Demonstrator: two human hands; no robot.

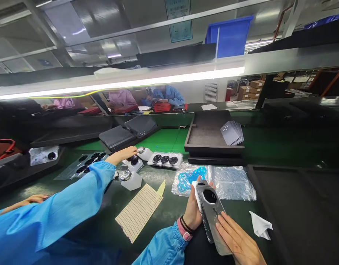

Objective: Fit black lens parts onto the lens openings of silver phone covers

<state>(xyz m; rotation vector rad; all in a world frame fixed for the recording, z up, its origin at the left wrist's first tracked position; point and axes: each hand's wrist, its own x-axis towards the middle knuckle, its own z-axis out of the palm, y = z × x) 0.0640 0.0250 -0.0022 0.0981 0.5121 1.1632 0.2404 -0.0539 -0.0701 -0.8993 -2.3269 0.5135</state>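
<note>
Near the front edge, my left hand (pixel 194 209) is wrapped round the side of a small stack of phone back covers. The top one is a grey phone back cover (pixel 210 217) with a round black camera disc; a paler piece shows beneath it. My right hand (pixel 240 235) lies with its fingers stretched flat on the lower part of that cover; its thumb is hidden. Just behind my left hand, a clear plastic bag (pixel 233 182) lies beside a bag with blue ring-shaped pieces (pixel 190 178). A crumpled white cloth (pixel 260 225) lies to the right.
At left, a co-worker's hand (pixel 123 154) touches a white pump bottle (pixel 144 152); another bottle (pixel 130 178) stands nearer. A tray with black discs (pixel 165 160), a beige sticker sheet (pixel 139 211) and a dark tray (pixel 205 141) with grey covers (pixel 231 132) lie around. A black tray (pixel 302 206) is at right.
</note>
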